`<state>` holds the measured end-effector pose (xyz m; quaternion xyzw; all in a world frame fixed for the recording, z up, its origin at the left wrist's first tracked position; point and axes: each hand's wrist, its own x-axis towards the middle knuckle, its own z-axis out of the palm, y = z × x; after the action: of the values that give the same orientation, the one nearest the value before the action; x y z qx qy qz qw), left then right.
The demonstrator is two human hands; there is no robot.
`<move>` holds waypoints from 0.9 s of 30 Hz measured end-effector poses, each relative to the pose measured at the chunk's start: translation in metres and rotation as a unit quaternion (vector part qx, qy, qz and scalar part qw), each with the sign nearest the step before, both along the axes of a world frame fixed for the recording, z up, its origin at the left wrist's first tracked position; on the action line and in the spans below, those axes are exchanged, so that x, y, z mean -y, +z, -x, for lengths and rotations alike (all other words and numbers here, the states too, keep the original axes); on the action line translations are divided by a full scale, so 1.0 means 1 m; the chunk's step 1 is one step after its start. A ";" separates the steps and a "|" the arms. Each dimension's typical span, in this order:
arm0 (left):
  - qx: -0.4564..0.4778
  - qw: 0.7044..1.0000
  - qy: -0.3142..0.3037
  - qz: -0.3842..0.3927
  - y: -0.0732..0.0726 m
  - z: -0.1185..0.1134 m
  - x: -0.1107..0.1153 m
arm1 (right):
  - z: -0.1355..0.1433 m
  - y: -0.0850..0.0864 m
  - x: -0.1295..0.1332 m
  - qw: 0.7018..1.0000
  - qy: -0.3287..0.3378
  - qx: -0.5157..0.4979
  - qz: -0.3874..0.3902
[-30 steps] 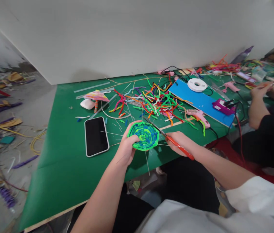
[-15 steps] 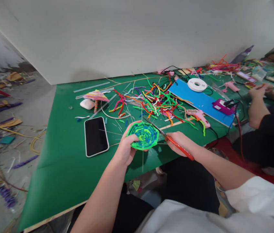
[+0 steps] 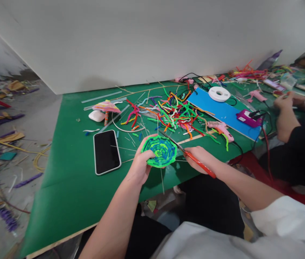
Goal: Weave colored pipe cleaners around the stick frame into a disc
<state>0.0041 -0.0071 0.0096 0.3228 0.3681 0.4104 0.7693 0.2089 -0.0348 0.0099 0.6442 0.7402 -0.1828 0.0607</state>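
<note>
My left hand [image 3: 141, 162] is closed around the left edge of a round woven disc [image 3: 161, 151] of green and blue pipe cleaners, thumb on top. Thin stiff wires stick out around its rim. In my right hand [image 3: 197, 158] is a pair of red-handled scissors [image 3: 201, 164]. Their long dark blades point up and left along the disc's upper right edge. Whether the tips touch a wire, I cannot tell. Beyond the disc lies a tangled heap of coloured pipe cleaners [image 3: 172, 111].
On the green table [image 3: 68, 187] are a phone [image 3: 107, 152], a pipe-cleaner mushroom [image 3: 106, 107], a white case [image 3: 96, 116], a pink glue gun [image 3: 221, 129], a blue board [image 3: 206, 106], a white spool [image 3: 219, 94] and a purple power block [image 3: 249, 118]. Another person's hands [image 3: 287, 102] work at the right.
The disc has tilted slightly in my left hand, its lower wire swinging a little to the right. The scissors stay almost where they were. The other person's hands have shifted slightly left.
</note>
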 end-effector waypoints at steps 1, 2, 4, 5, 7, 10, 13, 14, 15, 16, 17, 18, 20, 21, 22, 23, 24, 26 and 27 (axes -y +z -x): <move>-0.011 1.000 0.010 -0.010 0.000 -0.001 0.001 | 0.000 0.001 0.000 1.000 -0.002 0.002 0.004; -0.021 0.999 0.021 -0.021 0.001 -0.002 0.001 | 0.001 0.001 0.000 1.000 -0.007 0.006 0.005; -0.033 0.998 0.036 -0.047 0.002 -0.005 0.003 | 0.002 0.001 0.000 1.000 -0.015 0.013 0.000; -0.038 0.997 0.040 -0.057 0.002 -0.006 0.003 | 0.002 0.001 0.000 1.000 -0.016 0.014 -0.003; -0.046 0.996 0.044 -0.065 0.004 -0.007 0.004 | 0.003 0.001 0.000 1.000 -0.017 0.013 -0.005; -0.044 0.997 0.047 -0.046 0.004 -0.006 0.004 | 0.003 0.001 0.000 1.000 -0.017 0.009 0.001; -0.008 1.000 0.013 -0.004 0.003 0.000 0.001 | 0.003 0.002 0.000 1.000 -0.005 0.002 -0.004; 0.006 1.000 0.000 0.012 0.002 0.001 0.001 | 0.003 0.002 0.000 1.000 -0.002 0.000 -0.008; 0.016 0.999 -0.009 0.026 0.001 0.002 0.000 | 0.003 0.002 0.000 1.000 -0.002 -0.001 -0.012; 0.023 0.999 -0.013 0.034 0.001 0.003 0.000 | 0.003 0.002 0.000 1.000 -0.003 -0.001 -0.015; 0.024 0.999 -0.010 0.034 0.001 0.003 -0.001 | 0.003 0.002 0.000 1.000 -0.004 0.000 -0.016; 0.019 0.999 -0.002 0.028 0.002 0.002 0.000 | 0.003 0.002 0.000 1.000 -0.004 -0.001 -0.016; -0.001 1.000 0.021 -0.004 0.002 0.000 0.001 | 0.002 0.001 0.000 1.000 -0.005 0.000 -0.016; -0.016 0.999 0.032 -0.025 0.003 -0.001 0.002 | 0.002 0.000 0.000 1.000 -0.007 0.000 -0.016; -0.034 0.997 0.041 -0.047 0.003 -0.003 0.003 | 0.002 0.000 -0.001 1.000 -0.010 0.001 -0.015; -0.055 0.995 0.045 -0.070 0.003 -0.004 0.004 | 0.002 0.000 -0.001 1.000 -0.013 0.002 -0.013; -0.078 0.992 0.043 -0.093 0.004 -0.004 0.005 | 0.002 -0.001 -0.001 1.000 -0.015 0.003 -0.011; -0.110 0.986 0.041 -0.122 0.004 -0.005 0.006 | 0.002 -0.001 -0.001 1.000 -0.014 0.005 -0.009; -0.110 0.986 0.042 -0.122 0.005 -0.005 0.006 | 0.002 -0.001 -0.001 1.000 -0.013 0.005 -0.012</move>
<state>0.0089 -0.0136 0.0143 0.4414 0.4114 0.4460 0.6611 0.2071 -0.0338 0.0085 0.6555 0.7334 -0.1716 0.0546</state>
